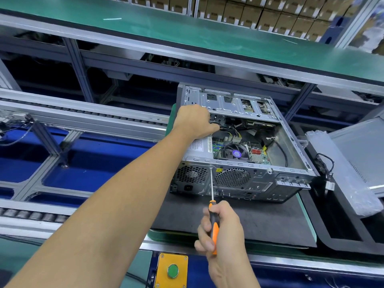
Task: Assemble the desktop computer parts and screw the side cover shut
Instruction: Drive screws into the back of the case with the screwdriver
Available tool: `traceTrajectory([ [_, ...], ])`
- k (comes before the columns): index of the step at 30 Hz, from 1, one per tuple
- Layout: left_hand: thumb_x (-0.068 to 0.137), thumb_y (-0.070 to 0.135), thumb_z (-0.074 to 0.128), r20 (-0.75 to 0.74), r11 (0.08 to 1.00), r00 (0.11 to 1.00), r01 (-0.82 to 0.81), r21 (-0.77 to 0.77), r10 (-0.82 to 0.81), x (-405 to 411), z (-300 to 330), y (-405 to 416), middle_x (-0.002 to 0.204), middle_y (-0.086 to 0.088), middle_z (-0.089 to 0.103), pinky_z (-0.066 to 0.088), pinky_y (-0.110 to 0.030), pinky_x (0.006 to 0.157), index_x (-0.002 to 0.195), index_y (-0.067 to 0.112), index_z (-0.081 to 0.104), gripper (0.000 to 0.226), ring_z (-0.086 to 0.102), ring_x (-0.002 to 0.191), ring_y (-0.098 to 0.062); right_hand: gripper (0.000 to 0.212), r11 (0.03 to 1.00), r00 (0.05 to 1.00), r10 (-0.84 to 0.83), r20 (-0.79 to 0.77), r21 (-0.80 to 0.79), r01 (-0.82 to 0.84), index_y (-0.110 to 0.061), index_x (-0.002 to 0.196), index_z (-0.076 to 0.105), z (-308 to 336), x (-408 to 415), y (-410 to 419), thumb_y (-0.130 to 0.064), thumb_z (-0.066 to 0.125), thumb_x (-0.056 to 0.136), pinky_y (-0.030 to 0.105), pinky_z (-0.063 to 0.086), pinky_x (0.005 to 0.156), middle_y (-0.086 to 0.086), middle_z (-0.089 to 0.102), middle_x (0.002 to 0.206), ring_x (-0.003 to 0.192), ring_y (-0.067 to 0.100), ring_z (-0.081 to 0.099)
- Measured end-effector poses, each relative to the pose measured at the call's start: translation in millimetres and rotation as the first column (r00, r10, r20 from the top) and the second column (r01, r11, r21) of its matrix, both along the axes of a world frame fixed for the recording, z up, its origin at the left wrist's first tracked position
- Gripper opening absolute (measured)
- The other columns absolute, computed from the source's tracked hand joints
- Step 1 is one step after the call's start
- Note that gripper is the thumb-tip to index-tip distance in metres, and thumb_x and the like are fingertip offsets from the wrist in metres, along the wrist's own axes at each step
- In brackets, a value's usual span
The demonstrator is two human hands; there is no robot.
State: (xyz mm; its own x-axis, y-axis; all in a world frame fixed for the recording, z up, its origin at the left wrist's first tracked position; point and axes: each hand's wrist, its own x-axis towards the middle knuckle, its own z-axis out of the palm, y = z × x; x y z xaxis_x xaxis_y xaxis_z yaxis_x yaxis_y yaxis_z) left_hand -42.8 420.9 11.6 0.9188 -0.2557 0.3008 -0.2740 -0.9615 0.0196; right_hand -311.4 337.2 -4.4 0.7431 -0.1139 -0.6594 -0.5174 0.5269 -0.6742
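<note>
An open desktop computer case (245, 177) lies on its side on a dark mat (259, 221), its rear panel facing me and the motherboard (239, 148) showing inside. My left hand (193, 121) reaches into the case's left part, fingers curled around something black by the power supply (199, 145); what it holds is hidden. My right hand (222, 227) grips an orange and black screwdriver (213, 215). Its tip touches the upper edge of the rear panel, near the power supply grille.
A grey side cover (361, 154) and a plastic-wrapped part (340, 175) lie to the right, with a loose black cable (326, 165) beside them. A yellow box with a green button (172, 270) sits at the front edge. Conveyor rails (83, 117) run at left.
</note>
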Motion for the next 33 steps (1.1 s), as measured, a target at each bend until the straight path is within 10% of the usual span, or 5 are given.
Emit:
traceTrajectory([
  [10,0.083,0.060,0.050,0.001,1.000,1.000,0.003,-0.003,-0.003,1,-1,0,0.049,0.003,0.036,0.026,-0.023,0.051,0.051,0.019,0.039,0.053,0.039,0.049,-0.019,0.030,0.807,0.971,0.034,0.235,-0.580,0.113,-0.024,0.069,0.044,-21,-8,1,-0.009,0.057,0.090,0.027,0.035,0.046,0.006,0.065,0.056,0.038,0.023,0.045],
  [27,0.082,0.060,0.051,-0.004,1.000,1.000,-0.009,-0.006,0.009,1,-2,-1,0.048,0.003,0.039,0.028,-0.024,0.051,0.050,0.018,0.041,0.054,0.041,0.048,-0.018,0.019,0.772,0.952,0.125,0.279,-0.630,0.084,-0.009,0.079,0.047,-17,-9,-8,-0.013,0.049,0.098,0.027,0.038,0.042,0.003,0.075,0.070,0.031,0.022,0.047],
  [29,0.082,0.060,0.051,0.001,1.000,1.000,-0.013,-0.007,0.013,0,-2,-1,0.047,0.003,0.038,0.027,-0.023,0.051,0.050,0.018,0.040,0.053,0.040,0.047,-0.018,0.018,0.824,0.965,0.123,0.233,-0.566,0.031,-0.008,0.081,0.045,-17,-7,-9,-0.009,0.046,0.099,0.025,0.035,0.042,0.008,0.075,0.070,0.032,0.023,0.049],
  [33,0.081,0.059,0.051,0.001,1.000,1.000,-0.014,-0.005,0.014,-1,-1,-1,0.047,0.003,0.036,0.027,-0.023,0.051,0.050,0.019,0.039,0.053,0.039,0.047,-0.017,0.013,0.998,0.995,0.007,0.098,0.057,-0.013,-0.006,0.085,0.046,-10,-3,-7,-0.005,0.047,0.097,0.017,0.027,0.032,0.024,0.075,0.081,0.031,0.016,0.045],
])
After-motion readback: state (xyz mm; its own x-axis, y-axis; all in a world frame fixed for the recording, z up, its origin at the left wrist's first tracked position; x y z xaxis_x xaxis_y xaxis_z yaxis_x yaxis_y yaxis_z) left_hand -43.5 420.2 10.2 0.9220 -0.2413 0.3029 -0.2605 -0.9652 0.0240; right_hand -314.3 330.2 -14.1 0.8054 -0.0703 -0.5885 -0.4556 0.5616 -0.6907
